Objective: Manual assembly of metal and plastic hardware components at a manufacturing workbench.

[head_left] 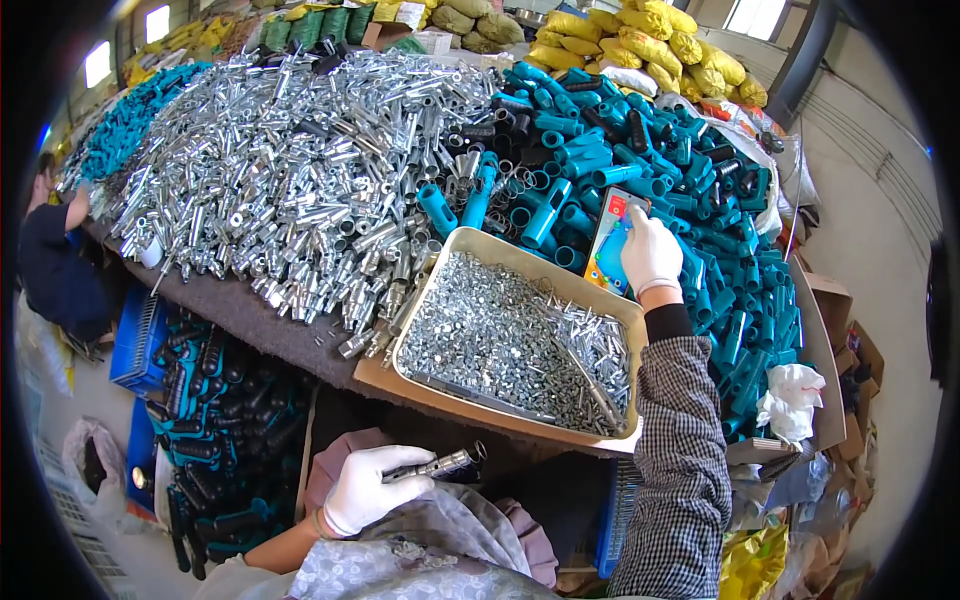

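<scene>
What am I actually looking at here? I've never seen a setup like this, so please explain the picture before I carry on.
There is no machine here: these are a person's own hands in white gloves. The single picture comes from a wide camera worn on the head, looking down, so straight edges bend. The left hand, low in the view, holds a slim metal cylinder. The right hand is at a flat, colourful rectangle, perhaps a phone; its grip is unclear. On the dark-covered table are a beige tray of small metal pieces, a heap of silvery parts and a pile of teal parts. Another person is at far left.
</scene>
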Available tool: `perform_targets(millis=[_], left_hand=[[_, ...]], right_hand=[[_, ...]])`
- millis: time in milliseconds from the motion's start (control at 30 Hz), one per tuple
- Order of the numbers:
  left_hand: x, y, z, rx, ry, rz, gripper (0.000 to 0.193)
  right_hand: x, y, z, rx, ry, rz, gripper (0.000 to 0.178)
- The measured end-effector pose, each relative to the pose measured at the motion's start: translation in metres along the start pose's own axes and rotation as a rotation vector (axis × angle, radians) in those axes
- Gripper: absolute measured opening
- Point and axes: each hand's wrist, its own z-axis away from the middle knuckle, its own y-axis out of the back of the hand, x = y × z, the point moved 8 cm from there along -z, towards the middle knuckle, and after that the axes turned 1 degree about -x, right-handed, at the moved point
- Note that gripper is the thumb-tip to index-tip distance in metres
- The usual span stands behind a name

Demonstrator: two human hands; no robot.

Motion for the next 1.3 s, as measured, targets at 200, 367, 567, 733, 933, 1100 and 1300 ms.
perform_targets(millis=[200, 367, 567, 733, 933, 1100, 1300], left_hand=[[0.024, 0.007, -0.007, -0.030, 0.009, -0.025, 0.032], [0.028, 0.009, 0.000, -0.029, -0.037, -0.092, 0.032], [0.010, 0.000, 0.012, -0.105, 0.025, 0.033, 0.033], [0.017, -0.008, 0.012, -0.140, -0.064, -0.031, 0.032], [0.022, -0.016, 0.015, -0.171, -0.151, -0.174, 0.033], [0.024, -0.019, 0.016, -0.163, -0.178, -0.180, 0.035], [0.026, -0.022, 0.017, -0.123, -0.242, -0.291, 0.028]], right_hand=[[0.007, 0.031, 0.015, 0.120, 0.026, -0.197, 0.032], [-0.020, 0.079, 0.079, 0.076, 0.112, -0.499, 0.026], [-0.072, 0.110, 0.197, -0.260, 0.051, -0.892, 0.017], [-0.114, 0.085, 0.299, -0.587, -0.334, -1.433, 0.029], [-0.147, 0.056, 0.350, -0.789, -0.679, -1.887, 0.044], [-0.154, 0.053, 0.354, -0.825, -0.646, -1.983, 0.042], [-0.145, 0.060, 0.345, -0.894, -0.434, -1.699, 0.029]])
